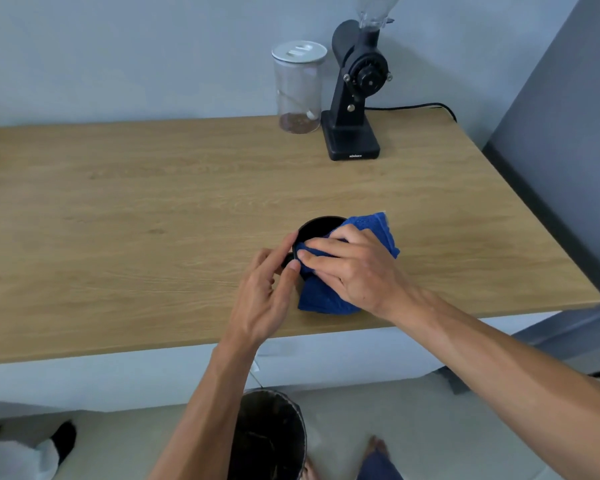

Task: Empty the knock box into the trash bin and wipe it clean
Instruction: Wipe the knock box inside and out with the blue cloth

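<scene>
The black knock box is sitting on the wooden table, toward the front edge and a bit right of the middle. The right hand is lying flat on a blue cloth, fingers stretched out and pressing it down over the box's rim and near side, so the cloth is draping over the box and hanging down its front onto the tabletop. It's more pressing than pinching, no closed fist there. The left hand is bracing the box from its left side, thumb and fingers curled loosely against the dark wall. Honestly I can't tell how firmly it's gripping, since the cloth and the other hand are covering most of the box.

The trash bin is standing on the floor below the table edge, right under the left forearm, dark inside with what's looking like some residue on the liner.

At the back of the table, a black coffee grinder is standing next to a clear jar with a white lid, the two just beside each other, well apart from the box.
</scene>
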